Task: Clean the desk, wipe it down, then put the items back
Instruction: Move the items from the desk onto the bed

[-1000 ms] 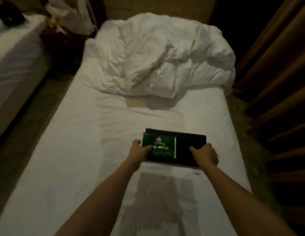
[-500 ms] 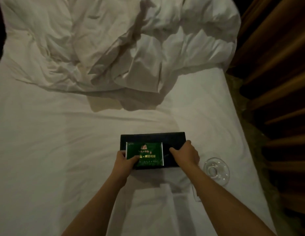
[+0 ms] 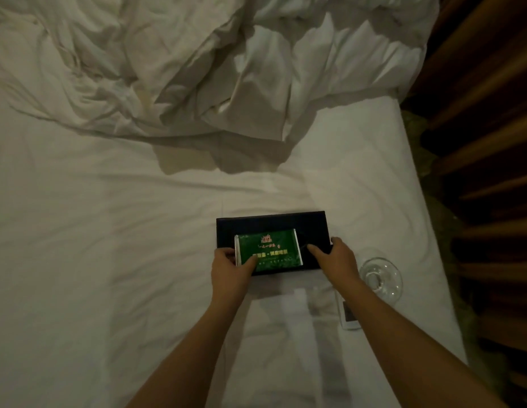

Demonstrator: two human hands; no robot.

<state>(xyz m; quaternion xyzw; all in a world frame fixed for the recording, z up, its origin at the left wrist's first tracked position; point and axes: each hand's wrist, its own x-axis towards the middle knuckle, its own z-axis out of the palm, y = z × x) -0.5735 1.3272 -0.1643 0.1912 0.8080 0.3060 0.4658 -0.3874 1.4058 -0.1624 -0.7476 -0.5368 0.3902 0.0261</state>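
At lower centre of frame, on bed [image 3: 109,231]: left hand [image 3: 231,267] fingers pinch green packet [image 3: 268,250] on black tray [image 3: 274,228]; right hand [image 3: 334,259] fingers grip tray's right edge; glass [image 3: 380,278] just right.

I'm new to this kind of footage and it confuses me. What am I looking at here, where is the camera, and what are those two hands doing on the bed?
There is no machine here: a person wears one camera on the head, looking down at their own arms. The left hand and the right hand hold a flat black tray by its two ends on a white bed sheet. The left thumb also presses a green packet lying on the tray. Right of it lies a clear glass. A crumpled white duvet lies farther up the bed.
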